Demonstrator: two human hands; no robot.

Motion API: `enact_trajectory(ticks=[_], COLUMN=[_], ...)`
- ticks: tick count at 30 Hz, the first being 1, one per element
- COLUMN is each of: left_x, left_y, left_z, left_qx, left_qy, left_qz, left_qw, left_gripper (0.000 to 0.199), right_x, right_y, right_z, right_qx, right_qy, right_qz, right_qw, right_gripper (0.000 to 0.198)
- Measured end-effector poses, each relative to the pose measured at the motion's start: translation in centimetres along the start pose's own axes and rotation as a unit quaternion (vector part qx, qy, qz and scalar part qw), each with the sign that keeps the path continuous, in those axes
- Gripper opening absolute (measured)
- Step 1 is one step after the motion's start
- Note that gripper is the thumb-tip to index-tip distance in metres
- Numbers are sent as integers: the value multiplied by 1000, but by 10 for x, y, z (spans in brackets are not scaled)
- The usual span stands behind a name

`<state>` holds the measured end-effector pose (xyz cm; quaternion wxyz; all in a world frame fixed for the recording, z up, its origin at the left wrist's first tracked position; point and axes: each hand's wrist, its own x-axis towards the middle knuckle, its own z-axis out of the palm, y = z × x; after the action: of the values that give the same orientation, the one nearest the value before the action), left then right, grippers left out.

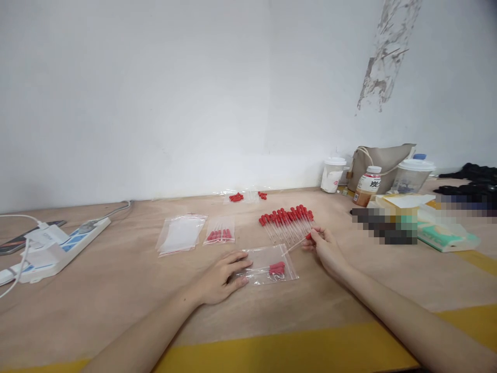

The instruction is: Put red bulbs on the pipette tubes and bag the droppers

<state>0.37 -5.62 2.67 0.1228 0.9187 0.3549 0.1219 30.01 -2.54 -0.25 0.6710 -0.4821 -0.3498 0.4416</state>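
A clear zip bag lies flat with red-bulbed droppers inside it. My left hand rests on the bag's left end, fingers apart and pressing lightly on the plastic. Between the fingertips of my right hand is the red bulb of a single dropper. Its thin clear tube points left, with the tip at the bag's right-hand opening. Just behind, a fanned pile of red-bulbed droppers lies on the table. A filled bag of droppers sits left of the pile, beside a stack of flat clear bags.
Bags with small red pieces lie by the wall. On the left are a power strip with a white charger and a phone. Cups, a drink bottle, a grey bag and a tissue pack stand right.
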Motion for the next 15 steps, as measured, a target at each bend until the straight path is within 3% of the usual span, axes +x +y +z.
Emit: enact_trajectory(ticks=[3,6,9,13,15], left_x=[0,0,0,0,0], left_y=[1,1,1,3,4], left_z=[0,0,0,-1,-2], left_qx=[-1,-8,-8,-5,-4], left_qy=[10,23,26,25,24], left_qz=[2,2,0,1,1], left_qw=[1000,1000,1000,1000,1000], left_gripper=[45,49,50,50,49], right_x=[-12,-19,-20,-19,-19], right_y=[-1,-3,-3,2,5], right_z=[9,9,6,4,6], right_qx=[34,-25,-168,-328,-364], right_qy=[-63,-177,-259,-260,-244], right_qz=[68,77,-5,-170,-214], right_qw=[995,981,951,892,873], right_gripper=[20,23,26,21,18])
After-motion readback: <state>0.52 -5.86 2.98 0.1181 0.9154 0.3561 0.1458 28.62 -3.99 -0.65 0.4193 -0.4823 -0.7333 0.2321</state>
